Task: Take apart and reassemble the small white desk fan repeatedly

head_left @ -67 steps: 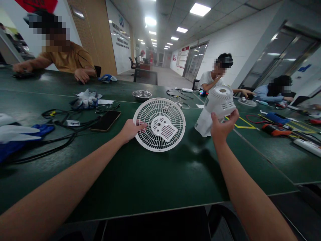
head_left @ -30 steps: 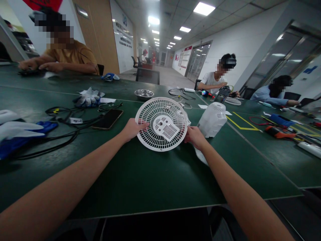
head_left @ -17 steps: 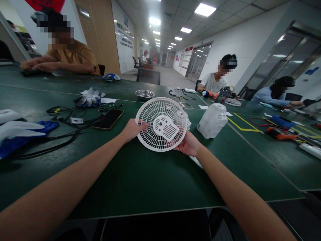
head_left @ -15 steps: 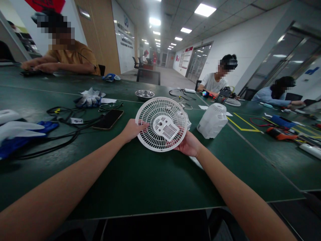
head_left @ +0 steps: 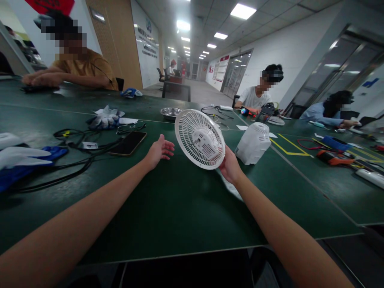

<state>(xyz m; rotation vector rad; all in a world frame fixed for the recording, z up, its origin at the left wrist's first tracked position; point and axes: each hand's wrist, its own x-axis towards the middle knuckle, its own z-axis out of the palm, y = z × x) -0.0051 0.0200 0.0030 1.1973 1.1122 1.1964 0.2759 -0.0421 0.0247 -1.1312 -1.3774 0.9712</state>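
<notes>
A round white fan grille (head_left: 187, 138) with a motor housing at its centre is held up, tilted, above the green table. My right hand (head_left: 231, 166) grips it at the lower right; part of those fingers is hidden behind the rim. To its left, apart from the grille, my left hand (head_left: 159, 152) is open with its fingers spread and nothing in them. A white plastic housing (head_left: 253, 144) stands on the table just right of the grille. Something pale (head_left: 234, 190) lies under my right wrist, mostly covered.
Left of my hands lie a phone (head_left: 128, 144), black cables (head_left: 87, 158), work gloves (head_left: 105, 119) and blue-and-white gloves (head_left: 28, 160). Behind the grille sits a metal bowl (head_left: 170, 113). An orange tool (head_left: 334, 157) is at the right. Co-workers sit around the table.
My left hand has let go of the grille and drawn away to the left with its fingers opened. The grille has tilted and shifted a little right and up in my right hand.
</notes>
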